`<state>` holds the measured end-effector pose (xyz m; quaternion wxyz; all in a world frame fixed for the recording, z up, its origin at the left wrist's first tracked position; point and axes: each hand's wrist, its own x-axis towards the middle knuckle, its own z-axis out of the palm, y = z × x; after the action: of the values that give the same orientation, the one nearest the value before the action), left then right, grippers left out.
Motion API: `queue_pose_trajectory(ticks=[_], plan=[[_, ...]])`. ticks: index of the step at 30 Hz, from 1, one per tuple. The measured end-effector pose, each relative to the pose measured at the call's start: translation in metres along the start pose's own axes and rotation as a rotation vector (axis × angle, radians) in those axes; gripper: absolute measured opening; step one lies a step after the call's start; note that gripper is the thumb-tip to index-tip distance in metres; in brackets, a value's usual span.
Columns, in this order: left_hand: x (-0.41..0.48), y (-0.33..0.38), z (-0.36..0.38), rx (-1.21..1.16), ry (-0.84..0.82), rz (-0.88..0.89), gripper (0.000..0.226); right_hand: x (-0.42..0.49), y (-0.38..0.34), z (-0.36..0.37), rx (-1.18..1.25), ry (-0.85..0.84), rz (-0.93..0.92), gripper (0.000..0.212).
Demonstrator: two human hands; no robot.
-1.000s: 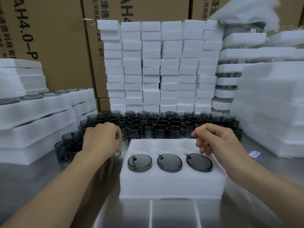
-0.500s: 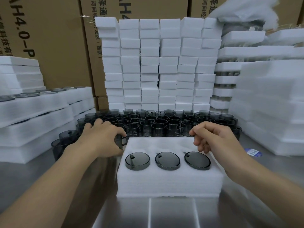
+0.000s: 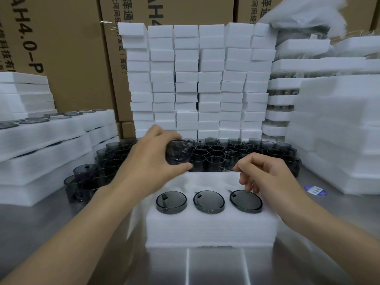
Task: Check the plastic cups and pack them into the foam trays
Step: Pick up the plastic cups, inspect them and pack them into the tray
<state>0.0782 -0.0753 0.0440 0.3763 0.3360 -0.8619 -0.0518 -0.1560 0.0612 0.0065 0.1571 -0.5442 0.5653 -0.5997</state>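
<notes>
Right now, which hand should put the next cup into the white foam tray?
Left, probably. The left hand grips a dark cup, held up just behind the foam tray. The right hand holds nothing, its fingers loosely curled by the tray's rightmost packed cup.

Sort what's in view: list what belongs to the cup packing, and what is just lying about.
In the job: held cup in the left hand; right hand over the foam tray; three seated cups; loose cups behind.
Lying about: cardboard boxes; blue label on the table; foam block stack.
</notes>
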Motion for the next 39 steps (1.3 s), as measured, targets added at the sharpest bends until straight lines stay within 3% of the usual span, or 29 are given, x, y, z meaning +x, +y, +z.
queue_pose_trajectory(ticks=[4,6,11,16,20,29,39], plan=[[-0.017,0.039,0.010,-0.078,0.036,0.276,0.063,-0.008,-0.004,0.008,-0.067,0.027,-0.152,0.023],[-0.024,0.051,0.017,-0.104,0.093,0.386,0.058,-0.010,-0.008,0.009,-0.118,0.019,-0.214,0.032],[-0.028,0.063,0.023,-0.161,0.241,0.512,0.064,-0.016,-0.019,0.008,-0.079,0.025,-0.335,0.046],[-0.025,0.064,0.017,-0.364,0.412,0.432,0.065,-0.017,-0.029,0.006,0.022,0.139,-0.382,0.030],[-0.025,0.064,0.014,-0.580,0.402,0.303,0.066,-0.021,-0.037,0.008,0.070,0.159,-0.403,0.027],[-0.029,0.069,0.017,-0.612,0.392,0.352,0.071,-0.029,-0.039,0.018,0.108,0.103,-0.478,0.010],[-0.027,0.067,0.015,-0.562,0.438,0.466,0.073,-0.030,-0.039,0.015,0.000,0.075,-0.481,0.024]])
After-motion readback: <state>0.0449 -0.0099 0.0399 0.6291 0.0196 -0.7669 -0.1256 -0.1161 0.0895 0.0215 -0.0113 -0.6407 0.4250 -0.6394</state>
